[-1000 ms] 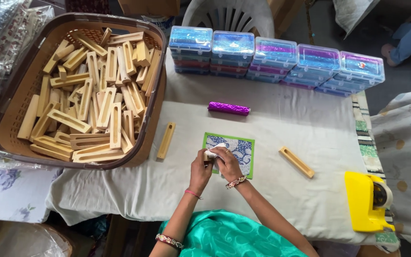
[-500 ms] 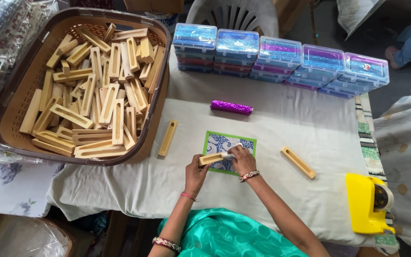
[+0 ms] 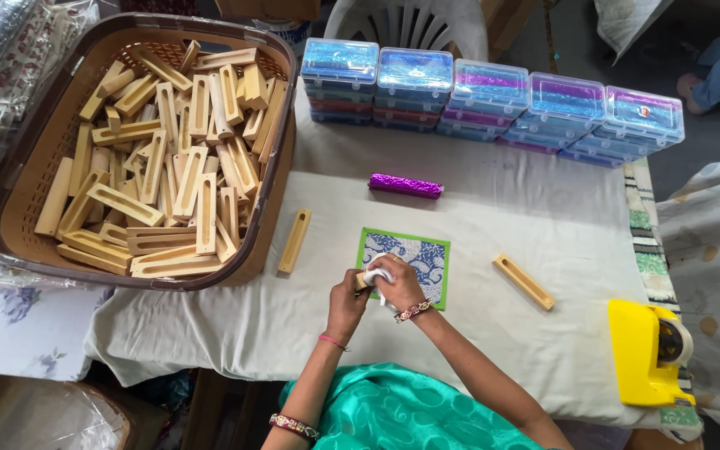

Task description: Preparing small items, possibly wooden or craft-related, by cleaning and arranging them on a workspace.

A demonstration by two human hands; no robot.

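your left hand (image 3: 346, 297) and right hand (image 3: 395, 282) both close on one wooden block (image 3: 365, 281) over the green patterned sheet (image 3: 414, 254); its wrapping looks barely begun to me. one purple wrapped block (image 3: 406, 186) lies finished, two bare blocks (image 3: 294, 241) wait, and the brown basket (image 3: 18, 242) is full of more

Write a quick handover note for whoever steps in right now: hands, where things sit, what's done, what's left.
Left hand and right hand together hold a small wooden piece with something white, over the patterned sheet.
Done, apparently: one purple wrapped stick lies on the cloth.
Loose slotted wooden blocks lie left and right of the sheet.
Left: the basket holds many bare blocks.
Yellow tape dispenser sits at the right.
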